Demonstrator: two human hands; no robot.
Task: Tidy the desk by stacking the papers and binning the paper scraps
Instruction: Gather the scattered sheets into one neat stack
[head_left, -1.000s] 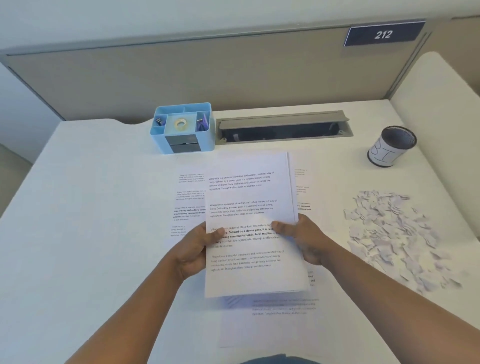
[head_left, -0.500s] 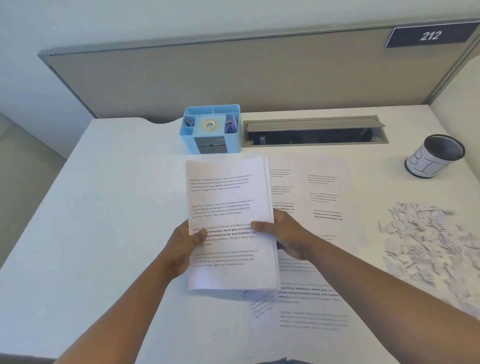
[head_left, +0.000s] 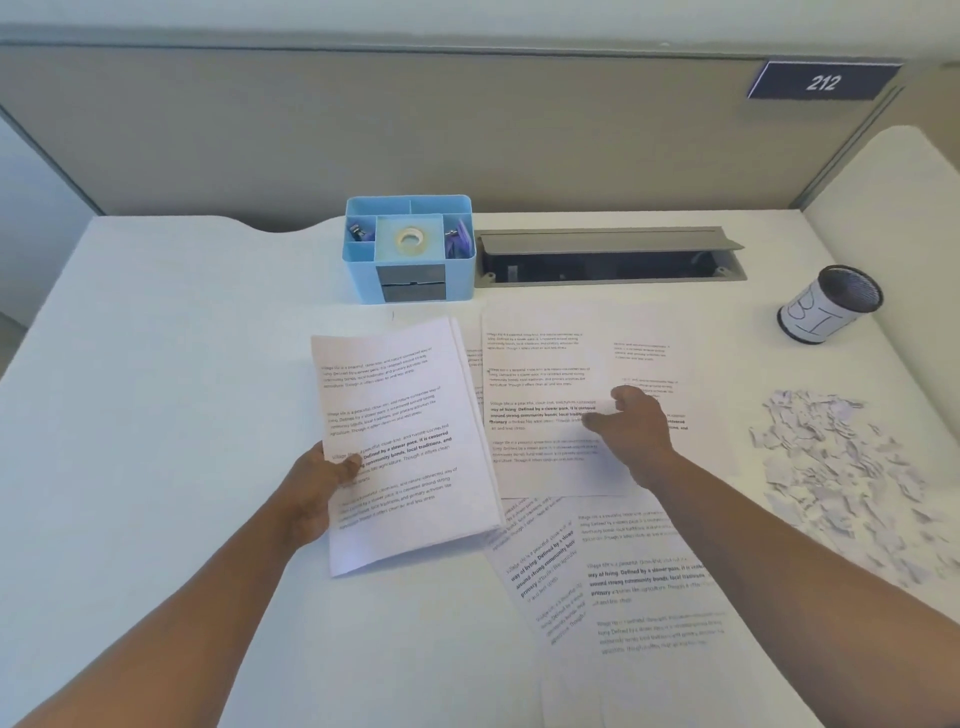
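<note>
White bench (head_left: 156, 364): left hand (head_left: 311, 493) grips stack (head_left: 400, 441) left of loose sheets (head_left: 545, 415); right hand (head_left: 631, 426), fingers relaxed, rests on sheets.

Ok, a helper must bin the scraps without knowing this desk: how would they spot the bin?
Start at the dark 212 sign on the partition, then drop to the white desk below. The small black mesh cup stands there, beyond the torn paper scraps. It alone wears a white handwritten label.
</note>
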